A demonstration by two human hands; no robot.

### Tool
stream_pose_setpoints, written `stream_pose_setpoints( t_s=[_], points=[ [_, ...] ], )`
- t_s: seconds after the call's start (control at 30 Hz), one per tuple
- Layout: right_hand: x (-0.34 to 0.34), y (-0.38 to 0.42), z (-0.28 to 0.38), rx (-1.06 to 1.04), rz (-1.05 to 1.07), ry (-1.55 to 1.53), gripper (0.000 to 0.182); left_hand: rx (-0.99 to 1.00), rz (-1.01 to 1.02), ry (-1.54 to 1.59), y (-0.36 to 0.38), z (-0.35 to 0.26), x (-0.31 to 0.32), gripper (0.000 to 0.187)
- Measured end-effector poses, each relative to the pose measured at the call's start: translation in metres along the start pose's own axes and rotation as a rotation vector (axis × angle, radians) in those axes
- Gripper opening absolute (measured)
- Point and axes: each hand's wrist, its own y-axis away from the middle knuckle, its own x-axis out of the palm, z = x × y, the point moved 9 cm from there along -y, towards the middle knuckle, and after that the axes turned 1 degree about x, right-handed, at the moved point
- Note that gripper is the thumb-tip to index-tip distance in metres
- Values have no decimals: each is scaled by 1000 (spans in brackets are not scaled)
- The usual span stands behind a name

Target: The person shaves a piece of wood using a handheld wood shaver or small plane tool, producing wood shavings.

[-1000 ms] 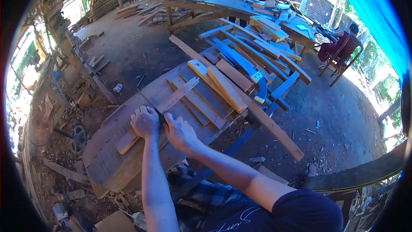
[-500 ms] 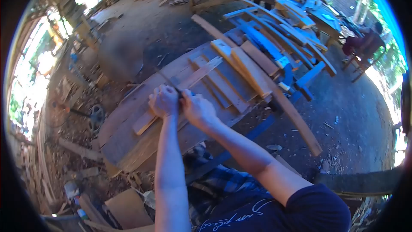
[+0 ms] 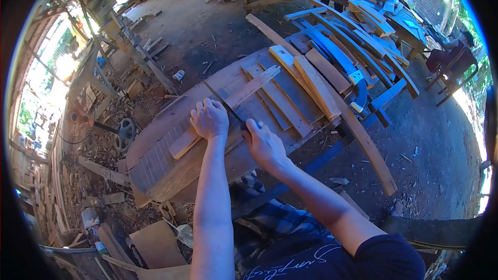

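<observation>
My right hand (image 3: pixel 265 145) is closed around the dark handle of a tool with a long, narrow blade (image 3: pixel 224 102). The blade lies across a wooden strip (image 3: pixel 254 87) and points away to the upper left. My left hand (image 3: pixel 209 119) grips the strip from above with curled fingers, just left of the blade. The strip's near end (image 3: pixel 182 145) sticks out below my left hand, and its middle is hidden under that hand. Beneath is a worn wooden bench top (image 3: pixel 150 184), with pale parallel lines on its left part.
Flat boards (image 3: pixel 282 101) lie on the bench right of the strip. Beyond them are a toothed saw (image 3: pixel 327 46) and a pile of curved wooden pieces (image 3: pixel 363 46). A long plank (image 3: pixel 363 150) overhangs the bench's right side. A person (image 3: pixel 454 54) sits at the far right.
My right hand has drawn back toward the lower right, away from my left hand, pulling the blade along with it. My left hand stays on the strip. The whole view has shifted slightly.
</observation>
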Motion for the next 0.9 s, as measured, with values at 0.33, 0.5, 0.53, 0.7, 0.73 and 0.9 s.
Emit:
stream_pose_setpoints(
  t_s=[0.33, 0.5, 0.53, 0.7, 0.73, 0.9],
  points=[
    [12, -21, 1, -12, -25, -37, 23, 28, 4, -10, -2, -1, 1, 24],
    [0, 15, -11, 48, 45, -75, 21, 31, 32, -15, -2, 0, 1, 25],
    [6, 9, -10, 51, 42, -82, 21, 52, 55, -3, -2, -1, 4, 25],
    [18, -39, 11, 37, 28, -107, 20, 49, 38, -20, -3, -1, 4, 24],
    [19, -38, 8, 38, 17, -115, 20, 15, 47, -27, -3, 1, 4, 24],
    [0, -10, 3, -19, -75, -35, 23, 8, 16, -23, 2, 4, 8, 24]
  ],
)
